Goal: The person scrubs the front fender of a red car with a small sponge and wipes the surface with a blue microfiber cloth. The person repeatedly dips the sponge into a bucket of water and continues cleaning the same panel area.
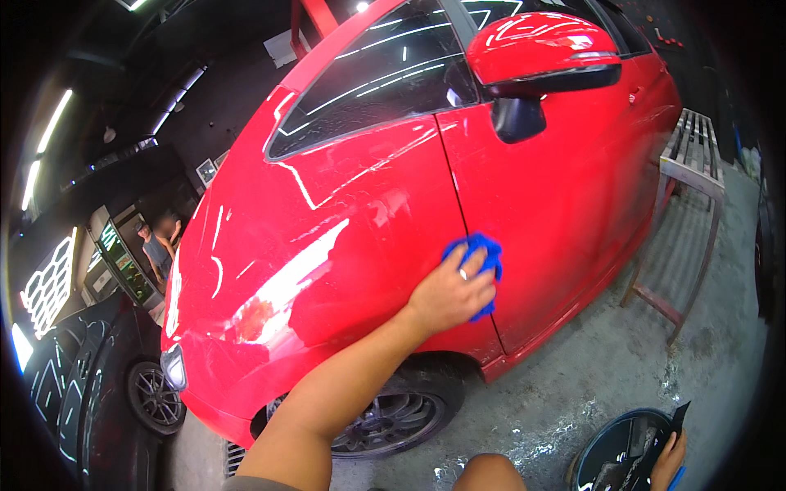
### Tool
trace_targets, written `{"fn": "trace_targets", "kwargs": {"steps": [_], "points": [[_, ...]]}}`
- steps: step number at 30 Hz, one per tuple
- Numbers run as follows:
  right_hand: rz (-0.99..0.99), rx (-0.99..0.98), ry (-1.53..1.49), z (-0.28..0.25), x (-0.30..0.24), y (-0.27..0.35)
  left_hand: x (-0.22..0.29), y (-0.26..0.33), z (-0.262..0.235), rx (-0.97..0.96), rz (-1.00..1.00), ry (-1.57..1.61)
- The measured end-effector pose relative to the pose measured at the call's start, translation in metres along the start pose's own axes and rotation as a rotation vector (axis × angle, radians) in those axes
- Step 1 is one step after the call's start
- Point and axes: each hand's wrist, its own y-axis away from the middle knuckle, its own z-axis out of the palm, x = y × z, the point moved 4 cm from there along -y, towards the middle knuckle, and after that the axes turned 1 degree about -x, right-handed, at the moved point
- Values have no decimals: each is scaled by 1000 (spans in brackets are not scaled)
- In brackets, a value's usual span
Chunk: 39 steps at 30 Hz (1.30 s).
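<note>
My left hand (453,293), with a ring on one finger, presses a bunched blue cloth (489,309) against the side of a red car (368,278). The cloth lies across the seam between the front fender and the door (565,196). At the lower right my right hand (670,460) is closed on a flat black piece (680,416), perhaps a squeegee blade. Something blue (677,478) shows beside that hand. Below it stands a round dark bucket (580,458) with dark liquid and dark pieces inside, partly cut off by the frame.
The side mirror (544,53) juts out above the door. Below the fender is the front wheel (393,417). A slatted metal bench (692,151) stands along the car's right. Wet patches mark the grey floor (565,409). A dark car (90,385) and a person (155,250) are at left.
</note>
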Motion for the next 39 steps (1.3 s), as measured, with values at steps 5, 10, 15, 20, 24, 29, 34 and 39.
{"fn": "trace_targets", "kwargs": {"steps": [5,10,15,20,24,29,34,39], "points": [[-222,-18,192,5,9,8,91,18,82,-135,128,194],[-270,-133,234,27,30,-3,163,-28,113,-254,84,508],[-353,-109,295,28,35,3,307,-136,50,25,44,1005],[-279,55,-128,90,149,-48,456,-188,6,-179,151,1273],[-375,95,16,85,163,-55,537,-190,16,-539,375,1121],[-379,173,-31,74,127,-31,555,-178,7,-920,372,1058],[-240,3,53,79,120,-45,594,-157,34,-935,288,1005],[-393,216,-45,77,123,-34,580,-165,31,-989,127,1219]]}}
